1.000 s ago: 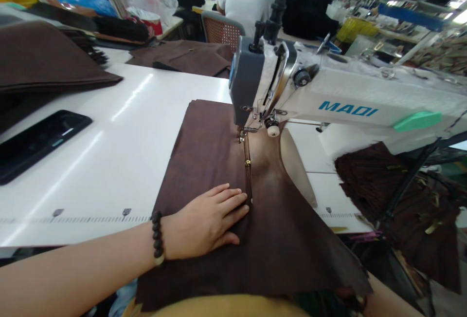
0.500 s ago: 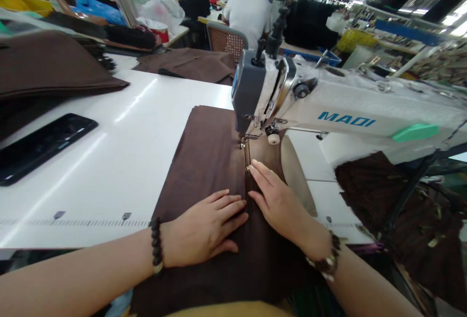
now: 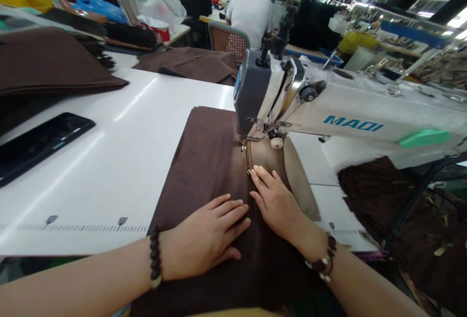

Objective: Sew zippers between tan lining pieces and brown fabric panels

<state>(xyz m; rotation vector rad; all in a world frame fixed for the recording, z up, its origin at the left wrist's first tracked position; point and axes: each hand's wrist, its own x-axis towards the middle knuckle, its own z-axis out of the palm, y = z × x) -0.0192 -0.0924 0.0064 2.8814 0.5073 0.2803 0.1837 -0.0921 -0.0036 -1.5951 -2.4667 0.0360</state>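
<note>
A brown fabric piece [image 3: 204, 161] lies on the white sewing table [image 3: 109, 137] with a zipper [image 3: 249, 161] running under the presser foot of a white MAQI sewing machine [image 3: 328, 112]. My left hand [image 3: 207, 236] lies flat on the fabric just left of the zipper, fingers stretched out. My right hand [image 3: 275, 200] rests flat on the fabric right of the zipper, fingertips beside the brass zipper pull [image 3: 248, 172]. Both wrists wear bead bracelets.
A black phone [image 3: 36, 144] lies at the table's left. Folded brown fabric [image 3: 47, 64] is stacked at the far left, more brown pieces [image 3: 189, 64] behind. A pile of brown zippers [image 3: 401, 200] hangs at the right. A person in white [image 3: 250, 12] sits ahead.
A second ago only my left hand was on the fabric; my right hand has come in and settled flat beside the zipper pull. The left hand has stayed in place.
</note>
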